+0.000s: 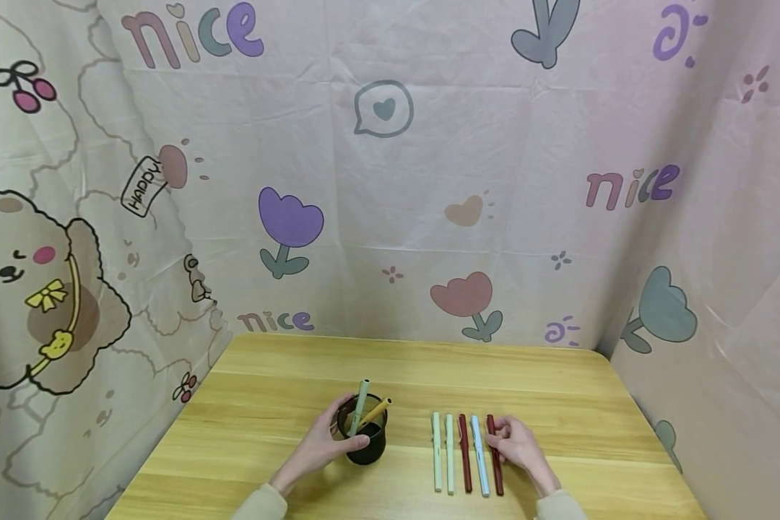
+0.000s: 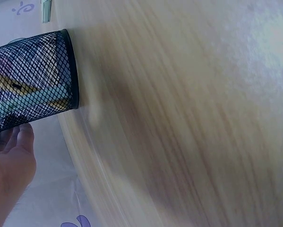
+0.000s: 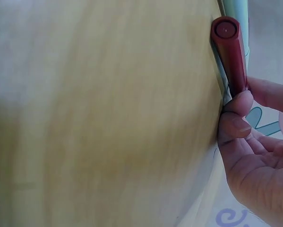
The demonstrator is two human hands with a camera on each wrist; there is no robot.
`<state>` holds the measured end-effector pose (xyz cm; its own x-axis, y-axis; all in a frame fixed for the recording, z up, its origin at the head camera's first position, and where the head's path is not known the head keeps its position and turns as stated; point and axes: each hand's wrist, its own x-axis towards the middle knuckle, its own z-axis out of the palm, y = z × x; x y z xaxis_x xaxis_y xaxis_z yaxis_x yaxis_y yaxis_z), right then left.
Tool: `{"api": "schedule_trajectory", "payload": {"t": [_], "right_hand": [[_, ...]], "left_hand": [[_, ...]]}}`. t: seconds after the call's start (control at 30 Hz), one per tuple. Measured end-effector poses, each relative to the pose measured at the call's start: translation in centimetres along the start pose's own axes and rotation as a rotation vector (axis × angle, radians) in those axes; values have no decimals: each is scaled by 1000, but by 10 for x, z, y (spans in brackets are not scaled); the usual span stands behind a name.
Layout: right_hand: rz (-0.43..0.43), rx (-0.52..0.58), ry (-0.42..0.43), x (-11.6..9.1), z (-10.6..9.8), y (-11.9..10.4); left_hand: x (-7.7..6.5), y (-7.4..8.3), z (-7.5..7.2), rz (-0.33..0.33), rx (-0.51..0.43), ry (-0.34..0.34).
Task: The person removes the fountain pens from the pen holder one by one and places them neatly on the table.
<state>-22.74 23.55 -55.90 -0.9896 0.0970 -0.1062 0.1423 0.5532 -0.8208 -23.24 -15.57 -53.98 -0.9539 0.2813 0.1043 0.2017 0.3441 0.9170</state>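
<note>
Small nook hung on three sides with pale printed cloth (image 1: 390,173), a cartoon animal (image 1: 13,310), tulips (image 1: 291,220), hearts (image 1: 466,211) and "nice" lettering (image 1: 633,189) across it, wood-grain desk (image 1: 273,383) with a black mesh pen cup (image 1: 368,453) and pens (image 1: 465,453), a home or a makeshift booth, which one unclear

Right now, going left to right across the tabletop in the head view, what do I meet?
Left hand, black mesh cup, first pale green pen, second pale green pen, first dark red pen, light blue pen, second dark red pen, right hand.
</note>
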Motion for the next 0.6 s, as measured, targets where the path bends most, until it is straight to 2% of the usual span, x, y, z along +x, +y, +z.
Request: {"api": "schedule_trajectory", "payload": {"t": [0.6], "right_hand": [[-8,14,-24,0,-1,1]], "left_hand": [[0,1,0,-5,-9,-6]]}}
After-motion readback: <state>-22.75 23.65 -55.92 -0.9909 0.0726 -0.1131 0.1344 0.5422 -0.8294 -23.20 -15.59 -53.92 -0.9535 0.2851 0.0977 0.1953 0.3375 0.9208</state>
